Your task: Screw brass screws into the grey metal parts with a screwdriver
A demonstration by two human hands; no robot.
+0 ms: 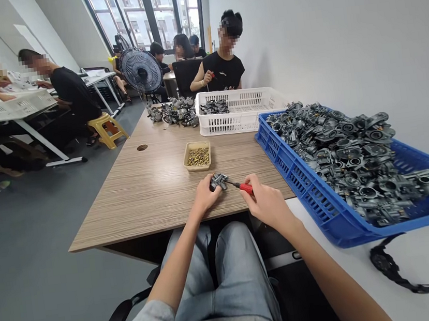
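Note:
A small grey metal casting point(219, 181), like a carburetor body, rests near the front edge of the wood-grain table point(155, 188). My left hand point(205, 195) is closed around its left side. In my right hand point(264, 198) is a screwdriver with a red handle point(246, 188); its dark shaft points left and the tip meets the casting's right side. Exactly where the tip sits is too small to tell. Just beyond the casting stands a beige tray point(186, 167) holding many small brass-coloured parts.
On the right, a blue crate point(297, 171) is heaped with similar castings. A white crate point(233, 123) and a pile of assembled metal parts point(177, 111) stand farther back. A co-worker point(222, 66) sits opposite. A black wristwatch point(385, 259) lies at the lower right.

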